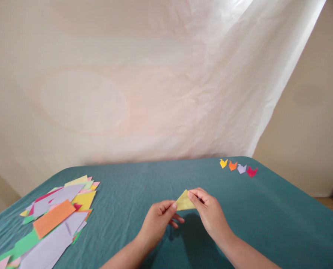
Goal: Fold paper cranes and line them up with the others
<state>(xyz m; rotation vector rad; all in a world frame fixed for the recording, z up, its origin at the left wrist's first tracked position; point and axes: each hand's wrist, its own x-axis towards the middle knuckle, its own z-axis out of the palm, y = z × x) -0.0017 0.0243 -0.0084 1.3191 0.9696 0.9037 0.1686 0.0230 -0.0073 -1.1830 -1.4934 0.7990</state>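
Observation:
A small folded piece of pale yellow paper (184, 202) with a pointed top is held up between my two hands, over the cloth. My left hand (159, 219) pinches its left corner between thumb and index finger, the other fingers curled loosely below. On the other side, my right hand (208, 209) grips the paper's upper right edge with thumb and fingers. Part of the paper's right side is hidden behind the right thumb. A dark shadow lies on the cloth beneath the hands.
A dark green cloth (121, 209) covers the table. At left lies a spread pile of coloured paper sheets, an orange one (54, 219) on top. Several folded paper figures, including a red one (252, 172), stand in a row at the back right. A pale sheet (155, 93) hangs behind.

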